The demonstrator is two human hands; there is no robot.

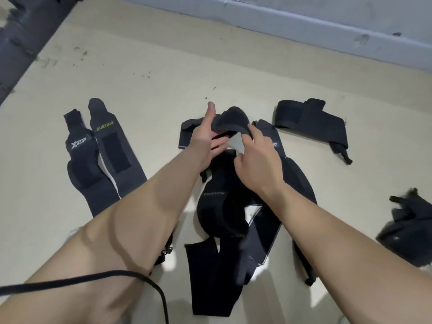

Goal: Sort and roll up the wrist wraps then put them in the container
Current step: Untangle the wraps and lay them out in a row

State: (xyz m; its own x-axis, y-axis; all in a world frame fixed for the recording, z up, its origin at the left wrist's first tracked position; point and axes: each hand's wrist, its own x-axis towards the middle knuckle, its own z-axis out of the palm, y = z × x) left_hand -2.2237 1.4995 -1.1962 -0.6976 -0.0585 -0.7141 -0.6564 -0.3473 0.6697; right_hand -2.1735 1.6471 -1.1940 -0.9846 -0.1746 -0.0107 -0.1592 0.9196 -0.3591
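Observation:
Both hands work on one black wrist wrap (pixel 233 121) above a heap of dark wraps (pixel 222 206) in the middle of the floor. My left hand (pixel 208 139) holds its left side, thumb up and fingers underneath. My right hand (pixel 257 157) pinches its right edge. Two wraps lie flat side by side at the left, one marked XTEP (pixel 81 164) and one marked XUEYING (pixel 114 150). No container is in view.
A folded black wrap (pixel 311 122) lies at the right rear and another dark bundle (pixel 406 232) sits at the right edge. A black cable (pixel 131 277) crosses my left forearm. A grey wall base (pixel 304 24) runs along the back of the beige floor (pixel 163 66).

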